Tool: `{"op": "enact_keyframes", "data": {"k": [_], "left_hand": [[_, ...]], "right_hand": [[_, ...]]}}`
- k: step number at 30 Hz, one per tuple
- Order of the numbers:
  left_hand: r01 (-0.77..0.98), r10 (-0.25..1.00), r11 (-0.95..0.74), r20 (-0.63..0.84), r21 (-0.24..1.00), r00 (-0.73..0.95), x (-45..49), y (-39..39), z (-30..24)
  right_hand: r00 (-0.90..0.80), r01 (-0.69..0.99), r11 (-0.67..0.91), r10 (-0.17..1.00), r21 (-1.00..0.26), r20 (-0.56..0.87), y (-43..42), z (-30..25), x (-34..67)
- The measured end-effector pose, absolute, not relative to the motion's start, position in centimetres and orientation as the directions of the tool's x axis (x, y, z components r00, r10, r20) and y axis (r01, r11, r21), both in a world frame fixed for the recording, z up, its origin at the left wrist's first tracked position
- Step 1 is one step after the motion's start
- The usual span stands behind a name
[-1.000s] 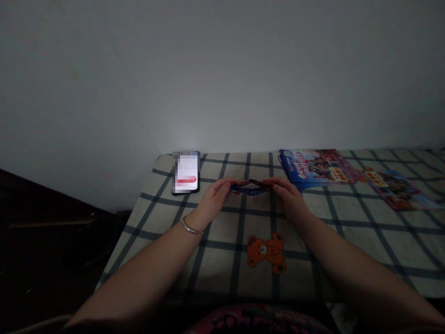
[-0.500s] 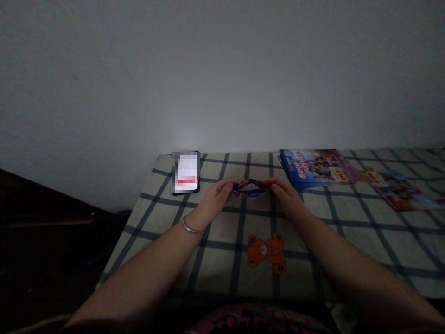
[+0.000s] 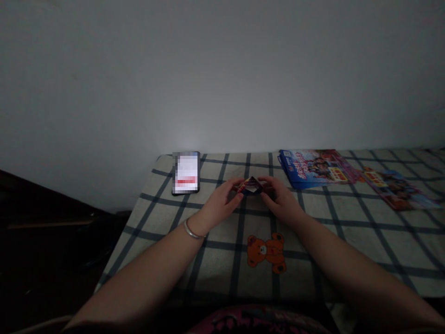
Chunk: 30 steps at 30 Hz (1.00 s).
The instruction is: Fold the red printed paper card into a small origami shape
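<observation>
A small piece of folded printed paper (image 3: 252,186) is held between both hands over the checked tablecloth. Its top gapes in a diamond shape, and dark, red and white parts show. My left hand (image 3: 225,198) grips its left side, thumb toward me and fingers behind; a silver bangle sits on that wrist. On the opposite side, my right hand (image 3: 281,198) pinches the paper in the same way. The fingertips behind the paper are partly hidden. Below the hands, an orange teddy bear picture (image 3: 266,253) lies on the cloth.
A phone (image 3: 187,172) with a lit, blurred screen lies at the back left. Colourful printed leaflets (image 3: 313,167) are stacked at the back right, with another leaflet (image 3: 396,188) beside them. The table (image 3: 156,213) meets a pale wall (image 3: 222,79). Left of the table it is dark.
Both hands have come closer together, pushing the paper's ends inward. The paper is now narrower, and its diamond opening stands taller. Phone and leaflets have stayed put.
</observation>
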<state>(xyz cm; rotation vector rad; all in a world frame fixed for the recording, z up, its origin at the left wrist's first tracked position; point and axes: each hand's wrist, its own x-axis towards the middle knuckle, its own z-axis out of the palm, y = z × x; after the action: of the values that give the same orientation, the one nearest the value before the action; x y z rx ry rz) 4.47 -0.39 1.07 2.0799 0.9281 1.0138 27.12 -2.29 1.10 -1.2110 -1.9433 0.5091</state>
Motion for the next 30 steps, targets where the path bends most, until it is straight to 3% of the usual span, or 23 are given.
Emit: {"op": "enact_keyframes", "data": {"k": [4,8,17,30], "left_hand": [[0.288,0.804,-0.518,0.344,0.805,0.485,4.5,-0.6,1.2],[0.234,0.836,-0.433,0.291,0.870,0.466,4.6,-0.6,1.2],[0.269,0.841,-0.388,0.218,0.882,0.495,4.7,-0.4,0.8],[0.273,0.831,-0.438,0.269,0.856,0.487,4.9,-0.3,0.6]], "right_hand": [[-0.322,0.610,0.593,0.791,-0.526,0.519,-2.5,1.4,27.0],[-0.405,0.683,0.642,0.729,-0.347,0.551,-2.8,1.9,26.8],[-0.429,0.843,0.533,0.747,-0.073,0.508,-3.3,2.5,25.9],[-0.443,0.854,0.518,0.775,-0.051,0.450,-3.0,2.7,25.4]]}}
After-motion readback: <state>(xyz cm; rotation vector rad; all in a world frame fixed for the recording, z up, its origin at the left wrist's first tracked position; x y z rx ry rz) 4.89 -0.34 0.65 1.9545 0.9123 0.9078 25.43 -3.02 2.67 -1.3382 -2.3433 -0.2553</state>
